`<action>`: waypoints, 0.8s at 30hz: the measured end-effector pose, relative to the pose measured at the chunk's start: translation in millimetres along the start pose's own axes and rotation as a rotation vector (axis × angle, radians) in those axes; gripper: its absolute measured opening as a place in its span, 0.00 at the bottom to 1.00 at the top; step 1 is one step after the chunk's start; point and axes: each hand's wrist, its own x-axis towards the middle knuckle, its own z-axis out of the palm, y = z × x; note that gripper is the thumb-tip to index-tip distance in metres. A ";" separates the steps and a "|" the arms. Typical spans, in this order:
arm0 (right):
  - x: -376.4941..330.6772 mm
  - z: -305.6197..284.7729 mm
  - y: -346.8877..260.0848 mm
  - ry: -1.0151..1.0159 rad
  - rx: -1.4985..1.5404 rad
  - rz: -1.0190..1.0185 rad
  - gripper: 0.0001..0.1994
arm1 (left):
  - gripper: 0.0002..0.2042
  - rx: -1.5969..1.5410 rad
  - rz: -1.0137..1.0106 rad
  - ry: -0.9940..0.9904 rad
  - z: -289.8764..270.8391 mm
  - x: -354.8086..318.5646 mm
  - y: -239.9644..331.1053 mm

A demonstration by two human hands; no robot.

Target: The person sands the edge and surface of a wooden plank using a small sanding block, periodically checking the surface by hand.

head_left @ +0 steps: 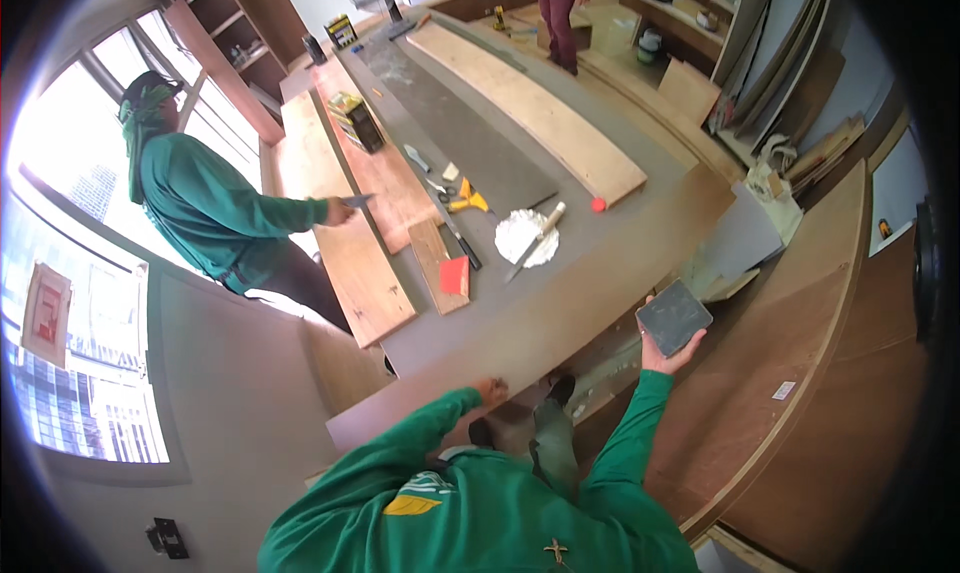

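Now a dark square tile (673,316) is gripped in the right hand (668,353), fingers closed under its lower edge, and it is held up flat-side to the camera, just off the near corner of the grey worktop (560,293), seemingly so that its face can be looked over. The left hand (490,390) is laid on the worktop's near edge, fingers curled over it, probably for support; nothing is held there. Further along the worktop, a knife (535,241) is rested across a white plate (527,237), likely kept there so the surface stays clean. A yellow scraper (468,199) and a red block (455,275) are lying nearby. At the left, a blade (358,201) is held over a plank (345,238) by a co-worker (215,208).
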 end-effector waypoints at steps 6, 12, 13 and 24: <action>13.7 -91.6 -43.5 0.008 0.100 -0.122 0.36 | 0.19 -0.096 0.213 0.073 -70.6 144.7 81.6; 23.0 -219.4 -84.9 0.380 0.135 -0.199 0.29 | 0.11 0.192 0.416 0.586 -121.1 291.5 164.0; 29.6 -224.2 -80.1 0.400 0.076 -0.171 0.28 | 0.14 0.179 0.415 0.663 -130.4 311.2 159.7; 85.5 -291.9 -48.0 0.610 -0.117 -0.095 0.22 | 0.19 0.321 0.046 0.820 -84.3 415.7 265.9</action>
